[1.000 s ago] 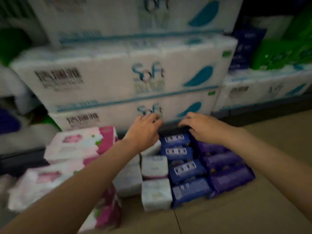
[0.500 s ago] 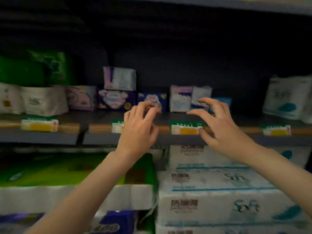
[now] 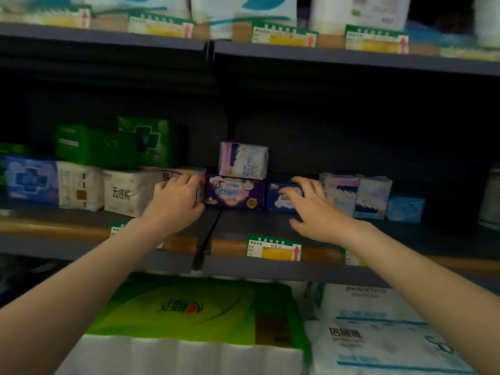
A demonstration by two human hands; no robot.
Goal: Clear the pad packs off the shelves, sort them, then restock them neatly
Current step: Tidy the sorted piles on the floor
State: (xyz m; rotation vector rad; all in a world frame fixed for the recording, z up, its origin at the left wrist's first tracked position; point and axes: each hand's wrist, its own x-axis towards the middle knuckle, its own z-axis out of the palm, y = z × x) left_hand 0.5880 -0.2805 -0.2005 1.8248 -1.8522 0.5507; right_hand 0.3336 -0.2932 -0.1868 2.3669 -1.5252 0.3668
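Left hand fingers curl round a pink pack; right hand fingers spread, touching the blue pack; purple pack between them

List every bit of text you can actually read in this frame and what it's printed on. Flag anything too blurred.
"FULL PURE COTTON": on the white-and-pink pack stacked on the purple pack.
"云感棉": on the cream soft pack.
"100%": on the small blue pack under the right hand.
Purple pack: lettering too blurred to read.
Green-and-yellow price tags: print too small.
Green tissue bundle and white bundle below: logos unreadable.
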